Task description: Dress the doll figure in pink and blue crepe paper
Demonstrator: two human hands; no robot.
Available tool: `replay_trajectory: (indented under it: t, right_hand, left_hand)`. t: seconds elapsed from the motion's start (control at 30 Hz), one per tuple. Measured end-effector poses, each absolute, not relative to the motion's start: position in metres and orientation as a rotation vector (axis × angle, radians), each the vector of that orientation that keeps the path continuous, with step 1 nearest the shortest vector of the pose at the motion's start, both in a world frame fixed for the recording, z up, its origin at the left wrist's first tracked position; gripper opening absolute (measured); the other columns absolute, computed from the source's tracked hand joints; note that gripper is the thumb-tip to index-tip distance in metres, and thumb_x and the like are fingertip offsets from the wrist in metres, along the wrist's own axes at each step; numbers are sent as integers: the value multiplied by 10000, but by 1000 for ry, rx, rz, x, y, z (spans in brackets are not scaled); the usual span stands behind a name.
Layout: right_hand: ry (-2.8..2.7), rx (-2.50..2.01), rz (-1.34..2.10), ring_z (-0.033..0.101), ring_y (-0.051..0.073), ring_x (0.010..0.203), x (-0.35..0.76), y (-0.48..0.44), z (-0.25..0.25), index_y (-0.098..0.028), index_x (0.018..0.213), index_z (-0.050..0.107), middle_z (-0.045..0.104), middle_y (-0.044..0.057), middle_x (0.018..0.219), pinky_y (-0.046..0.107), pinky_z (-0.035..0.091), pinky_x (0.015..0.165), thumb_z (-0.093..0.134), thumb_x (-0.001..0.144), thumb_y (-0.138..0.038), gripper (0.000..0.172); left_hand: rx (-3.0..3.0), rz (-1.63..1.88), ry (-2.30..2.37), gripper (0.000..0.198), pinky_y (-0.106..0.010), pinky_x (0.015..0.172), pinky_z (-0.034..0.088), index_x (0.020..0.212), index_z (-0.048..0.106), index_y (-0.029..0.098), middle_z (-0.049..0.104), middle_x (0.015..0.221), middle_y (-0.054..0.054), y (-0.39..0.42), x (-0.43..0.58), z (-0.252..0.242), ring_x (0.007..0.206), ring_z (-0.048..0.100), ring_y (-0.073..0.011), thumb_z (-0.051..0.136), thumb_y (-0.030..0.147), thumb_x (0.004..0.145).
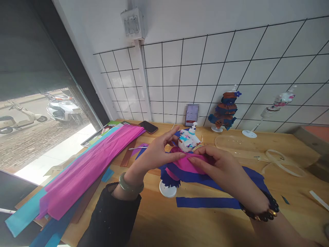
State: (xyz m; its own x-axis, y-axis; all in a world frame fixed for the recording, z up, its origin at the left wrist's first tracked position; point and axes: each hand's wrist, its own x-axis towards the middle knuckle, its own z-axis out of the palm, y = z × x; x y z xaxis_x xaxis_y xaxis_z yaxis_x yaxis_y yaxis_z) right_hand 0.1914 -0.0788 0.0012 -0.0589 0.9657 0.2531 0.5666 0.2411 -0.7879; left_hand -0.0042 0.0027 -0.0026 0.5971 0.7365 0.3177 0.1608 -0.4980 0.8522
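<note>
A small dress form stands on a round white base (168, 189), tilted up to the right. Its white upper part (189, 140) is speckled with colours. Ruffled dark blue paper (169, 177) and pink show lower down. Around its middle runs a pink crepe paper strip (191, 164), with a long dark blue crepe strip (205, 179) along its lower edge. My left hand (160, 147) presses its thumb on the pink paper, its fingers bent behind the form. My right hand (221, 166) pinches the pink paper just right of the left thumb; some of its fingers are hidden.
Pink crepe sheets (95, 168) lie to the left over blue and brown paper. A flat blue strip (208, 202) lies in front. Behind are a black phone (148, 127), a propped phone (192, 115), a dressed form (226, 109), another stand (249, 133) and clear tape loops (280, 161).
</note>
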Motion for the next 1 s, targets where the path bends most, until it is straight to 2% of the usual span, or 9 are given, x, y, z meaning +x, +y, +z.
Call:
replay_trajectory:
  t: [0.2,0.3,0.47,0.63,0.87,1.0]
  right_hand:
    - [-1825,-1367,689,554,147,660,187,-82,6,-231,821,663,656,5,762,265,432,576,556,874,-420,224]
    - [-1856,-1323,691,536,140,640,185,-85,9,-220,796,667,642,5,726,261,423,580,512,906,-393,257]
    - [-1895,-1205,702,574,136,706,185,-85,9,-220,840,688,675,10,806,254,445,639,497,921,-332,236]
    - [-1846,-1284,723,576,142,690,185,-82,6,-228,839,710,690,10,806,257,447,606,515,905,-382,257]
    - [-1706,-1371,793,510,126,607,182,-82,3,-208,781,688,650,3,716,239,401,532,586,846,-429,251]
    - [-1692,-1345,818,526,137,622,182,-80,3,-208,785,691,653,13,727,244,402,532,588,839,-441,261]
  left_hand:
    - [1963,886,638,812,-363,937,457,1444,326,265,601,1015,-43,1,-5,0,953,551,-169,725,350,742]
    - [1952,887,613,817,-352,929,460,1447,314,278,600,999,-36,1,-5,0,937,554,-162,726,333,743]
    - [1940,905,586,835,-361,934,455,1439,326,295,615,973,-29,4,-7,-2,946,570,-174,748,325,719]
    - [1953,910,588,805,-365,940,451,1421,363,300,611,973,-30,3,-8,0,959,568,-179,750,324,716]
    - [1956,859,614,808,-382,965,437,1432,339,309,610,980,-34,-2,-7,3,983,576,-188,735,332,729]
    - [1973,855,617,783,-374,947,443,1424,350,325,595,952,-25,-2,-7,5,950,571,-177,725,302,737]
